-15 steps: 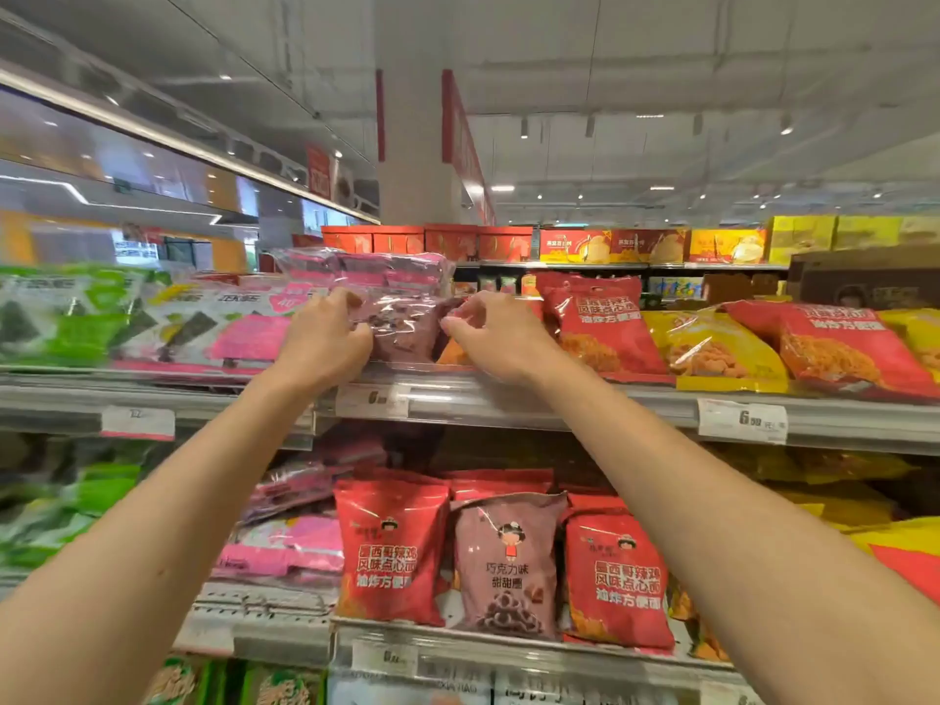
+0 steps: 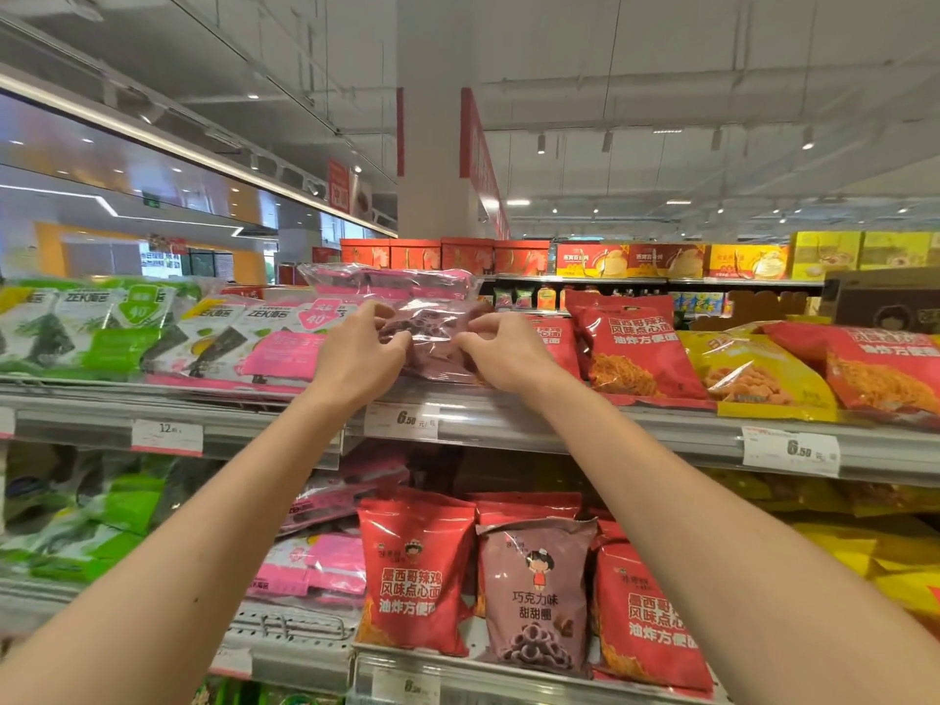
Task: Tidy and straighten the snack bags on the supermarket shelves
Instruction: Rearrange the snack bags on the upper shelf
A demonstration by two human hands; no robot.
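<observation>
A brown-purple snack bag (image 2: 432, 330) lies on top of a stack on the upper shelf (image 2: 508, 414), straight ahead. My left hand (image 2: 358, 353) pinches its left edge and my right hand (image 2: 506, 356) pinches its right edge, fingers curled into the plastic. Behind it a second pinkish bag (image 2: 391, 282) stands higher. Red snack bags (image 2: 636, 348) and a yellow bag (image 2: 753, 374) lie to the right on the same shelf. Green and pink seaweed packs (image 2: 152, 328) lie to the left.
The lower shelf (image 2: 458, 669) holds upright red bags (image 2: 417, 572) and one brown chocolate-ring bag (image 2: 534, 597). Price tags (image 2: 402, 420) hang on the shelf rails. Red and yellow boxes (image 2: 630, 259) line a far shelf beyond a white pillar (image 2: 430, 170).
Both hands have closed in on the brown-purple bag and lifted it slightly. The right hand has shifted from the bag's lower right corner up to its right edge.
</observation>
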